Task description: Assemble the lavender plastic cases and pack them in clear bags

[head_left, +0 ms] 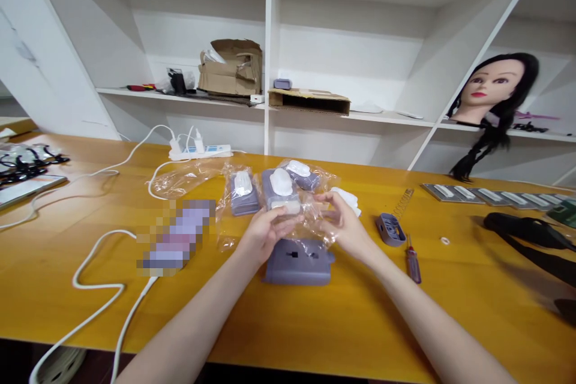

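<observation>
My left hand (pixel 266 230) is closed around the pale near end of a purple-grey device (pixel 269 182) with a white oval pad on top. Thumb and fingers press on that end; the exact grip is partly hidden. To its right, my right hand (pixel 345 227) pinches a crinkled clear plastic bag (pixel 311 211) that stretches between both hands. Two similar devices with white pads lie in clear bags, a left device (pixel 244 199) and a back device (pixel 308 180). Below my hands lies a flat purple-grey case (pixel 297 270) with small dark parts on it.
On the right are an opened purple-grey housing (pixel 390 230), a coiled spring (pixel 404 204), a screwdriver (pixel 413 263) and a small white ring (pixel 444 240). A pixelated phone-like item (pixel 180 237) with a white cable (pixel 135 312) lies left. A power strip (pixel 211 152) stands behind.
</observation>
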{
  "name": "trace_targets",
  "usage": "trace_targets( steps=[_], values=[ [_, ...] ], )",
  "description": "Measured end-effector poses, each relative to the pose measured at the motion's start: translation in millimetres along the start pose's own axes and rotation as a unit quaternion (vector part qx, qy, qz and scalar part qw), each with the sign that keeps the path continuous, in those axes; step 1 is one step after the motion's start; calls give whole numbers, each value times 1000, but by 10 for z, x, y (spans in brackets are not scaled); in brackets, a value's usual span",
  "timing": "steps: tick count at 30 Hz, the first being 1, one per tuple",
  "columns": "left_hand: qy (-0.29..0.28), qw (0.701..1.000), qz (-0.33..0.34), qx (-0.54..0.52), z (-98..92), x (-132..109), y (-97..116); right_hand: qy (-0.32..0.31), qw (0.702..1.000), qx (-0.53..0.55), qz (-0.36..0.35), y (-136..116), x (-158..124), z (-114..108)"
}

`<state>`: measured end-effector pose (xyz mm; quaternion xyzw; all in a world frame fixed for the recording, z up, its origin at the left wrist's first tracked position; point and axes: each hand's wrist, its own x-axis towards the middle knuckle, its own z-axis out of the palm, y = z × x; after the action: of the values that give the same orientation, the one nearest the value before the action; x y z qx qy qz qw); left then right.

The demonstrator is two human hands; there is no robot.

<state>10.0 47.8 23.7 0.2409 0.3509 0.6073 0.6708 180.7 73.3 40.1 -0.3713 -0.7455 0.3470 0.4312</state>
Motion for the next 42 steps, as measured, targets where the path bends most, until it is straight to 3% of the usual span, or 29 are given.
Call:
trace_targets(
  steps=[4, 6, 12, 17, 21, 22, 24, 26, 28, 30, 32, 35, 38, 42],
  values=[
    [12, 1000, 1, 23, -71, 206, 66, -65, 986, 118, 101, -47, 69, -89],
    [21, 999, -1, 42, -94, 314, 53, -103, 987, 92, 77, -1, 126, -35],
    [58, 990, -6, 128, -155, 489, -47, -41, 999, 5, -3, 341, 264, 245],
    [55, 970, -24, 236, -123, 333, 41, -30, 997, -57, -33, 484, 241, 292],
    [84, 937, 13, 340, -43, 84, 161, -31, 989, -140, -41, 422, 164, 271],
    [90, 921, 38, 378, -31, 33, 186, -38, 986, -161, -38, 396, 144, 258],
    [109, 795, 155, 577, -24, -35, 226, -50, 978, -201, -27, 338, 102, 194],
    [138, 686, 233, 676, -43, -54, 248, -51, 969, -240, -4, 266, 42, 53],
    [176, 622, 243, 723, -86, -24, 248, -41, 959, -279, 37, 184, -48, -184],
    [204, 608, 182, 746, -144, 45, 223, -23, 942, -321, 96, 118, -156, -498],
    [201, 624, 102, 748, -207, 137, 172, -1, 915, -366, 168, 99, -256, -833],
    [173, 620, 105, 758, -278, 270, 80, 65, 838, -453, 298, 185, -345, -1212],
    [159, 601, 151, 769, -284, 331, 34, 103, 773, -503, 372, 353, -353, -1336],
    [183, 583, 189, 769, -149, 168, 106, 89, 762, -509, 390, 540, -296, -1267]
  ],
)
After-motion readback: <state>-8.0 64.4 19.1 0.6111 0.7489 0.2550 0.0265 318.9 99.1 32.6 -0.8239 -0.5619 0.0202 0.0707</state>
